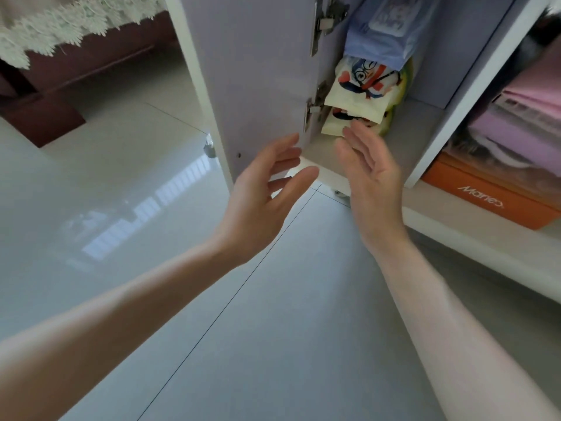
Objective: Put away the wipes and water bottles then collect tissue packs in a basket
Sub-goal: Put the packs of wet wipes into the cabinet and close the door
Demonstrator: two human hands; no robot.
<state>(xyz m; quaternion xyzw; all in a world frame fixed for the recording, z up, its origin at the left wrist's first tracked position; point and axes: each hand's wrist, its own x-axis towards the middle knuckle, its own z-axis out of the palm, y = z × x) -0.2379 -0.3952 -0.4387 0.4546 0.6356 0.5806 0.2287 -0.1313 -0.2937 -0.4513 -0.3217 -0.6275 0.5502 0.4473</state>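
Inside an open white cabinet, a blue wipes pack (385, 31) lies on top of two cream packs printed with a penguin cartoon (361, 86), stacked against the left inner wall. A green thing behind them is mostly hidden. My left hand (267, 189) hovers open in front of the cabinet door's (258, 71) lower edge, holding nothing. My right hand (370, 168) is open too, fingertips just in front of the lowest cream pack (332, 127), palm facing left. No water bottles or basket are in view.
The cabinet door stands open to the left, with metal hinges (321, 28). The right compartment holds an orange box (485, 202) under folded pink and purple cloth (522, 126). Glossy pale floor tiles (121, 208) lie below. A dark wooden furniture piece with lace (45, 34) stands far left.
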